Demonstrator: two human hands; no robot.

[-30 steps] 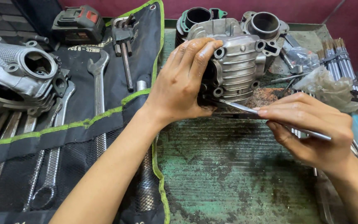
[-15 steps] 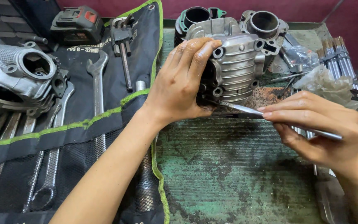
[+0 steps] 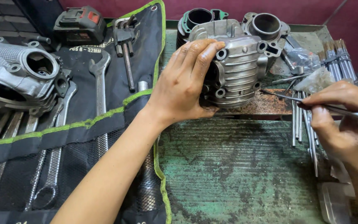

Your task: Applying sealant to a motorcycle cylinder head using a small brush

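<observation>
Fingers of left hand (image 3: 183, 89) clasp finned cylinder (image 3: 239, 68); right hand (image 3: 344, 124) pinches thin rod (image 3: 311, 103) beside it.

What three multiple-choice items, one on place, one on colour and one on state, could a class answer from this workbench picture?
1. Where does the ribbed grey metal engine casting stand?
A. on the black tool roll
B. on the worn green metal bench, under the left hand
C. in a plastic tray

2. What colour is the edging of the black fabric tool roll?
A. bright green
B. orange
C. white

3. What is the right hand doing?
A. lying flat and empty
B. gripping a spanner
C. pinching a thin silver metal rod whose tip points at the casting

Key: 1 B, the left hand grips the casting, which sits on the green bench right of the roll. 2 A, a green strip runs along the roll's borders. 3 C, the thin rod passes between thumb and fingers, its tip near the casting's lower right side.
</observation>
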